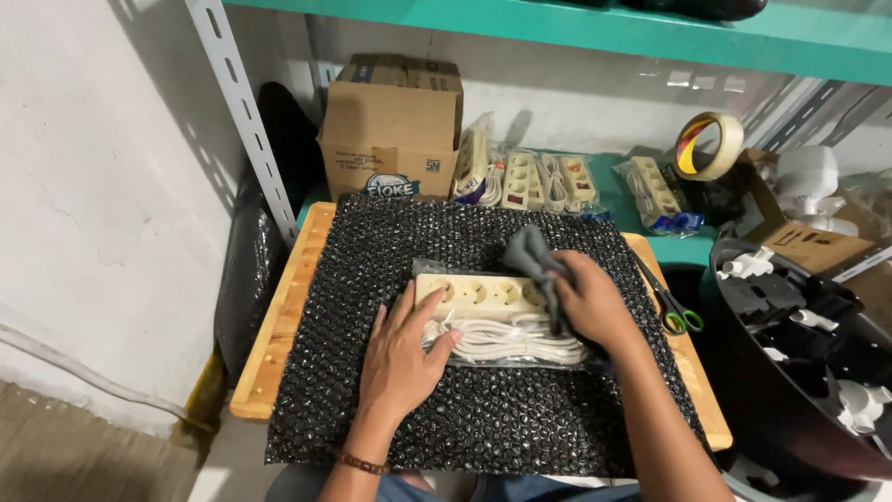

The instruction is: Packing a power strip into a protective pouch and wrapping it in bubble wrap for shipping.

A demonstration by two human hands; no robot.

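Note:
A cream power strip (478,295) with its coiled white cable (509,341) lies in a clear plastic bag on a sheet of black bubble wrap (465,409). My left hand (404,349) rests flat on the bag's left part, fingers spread over the cable. My right hand (590,299) grips a grey cloth (532,253) and presses it against the right end of the strip. The bubble wrap covers a wooden board (279,325).
Scissors with green handles (671,307) lie at the board's right edge. Behind stand a cardboard box (395,125), several bagged power strips (534,181) and a tape roll (711,144). A dark bin of plugs (804,344) sits at right. A white wall is at left.

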